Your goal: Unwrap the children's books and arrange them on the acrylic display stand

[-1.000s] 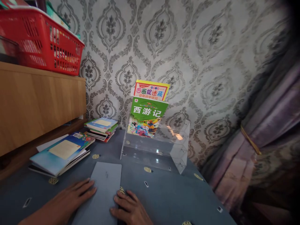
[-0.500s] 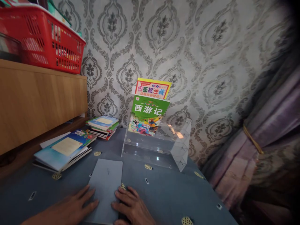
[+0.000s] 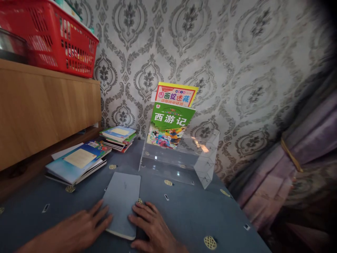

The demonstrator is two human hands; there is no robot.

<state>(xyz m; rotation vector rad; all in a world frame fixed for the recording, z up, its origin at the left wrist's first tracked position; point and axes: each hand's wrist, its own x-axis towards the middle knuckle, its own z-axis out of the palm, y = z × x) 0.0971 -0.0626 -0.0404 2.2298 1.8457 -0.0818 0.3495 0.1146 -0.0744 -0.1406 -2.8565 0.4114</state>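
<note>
A plain grey-blue notebook (image 3: 122, 200) lies flat on the table covering, its near edge showing pale pages. My left hand (image 3: 86, 225) rests at its left edge, fingers spread and fingertips on or against the cover. At the right edge, my right hand (image 3: 151, 225) has its fingers apart, with fingertips touching the notebook's side. Beyond it stands a clear acrylic book rack (image 3: 205, 165). In the rack a green picture book (image 3: 168, 123) leans upright, in front of a yellow-and-red book (image 3: 176, 95) on a higher tier.
Two stacks of books lie at the left: a nearer stack (image 3: 79, 160) and a farther one (image 3: 118, 133). A wooden cabinet (image 3: 50, 112) borders the left, carrying a red basket (image 3: 73, 49). Patterned wallpaper is behind; a tied purple curtain (image 3: 271, 189) hangs at the right.
The view has tilted and shifted slightly, so most of the scene sits a little higher and further right. The notebook's near edge shows more plainly. Both hands stay at its sides.
</note>
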